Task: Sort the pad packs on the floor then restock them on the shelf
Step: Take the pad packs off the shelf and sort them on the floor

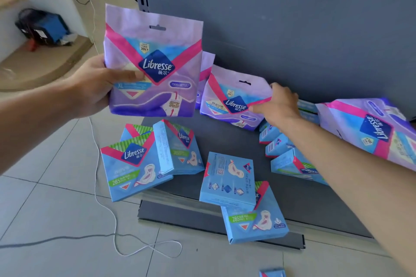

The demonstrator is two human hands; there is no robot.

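1. The left hand (94, 83) holds a purple Libresse pack (153, 63) upright in the air, thumb across its front and fingers hidden behind it, above the left end of the bottom shelf (225, 141).
2. The right hand (279, 103) reaches to a second purple pack (234, 99) that stands tilted on the shelf against the grey back panel (292, 18); the fingers lie on its right edge, and whether they curl round it cannot be told.
3. A third purple pack (206, 67) stands just behind these two, mostly hidden.
4. A larger purple pack (369, 128) lies tilted at the right end of the shelf, beside the right forearm.
5. Blue boxes lie loose on the shelf: two (132, 164) (177, 148) lean together at the left edge, partly over the tiled floor (45, 209); one (227, 180) rests on another (256, 218) at the front lip.
6. More blue boxes (290, 162) stand in a row under the right forearm.
7. A white cable (105, 204) loops over the floor in front of the shelf.
8. Another blue box (272, 273) shows at the bottom edge of the view, on the floor.
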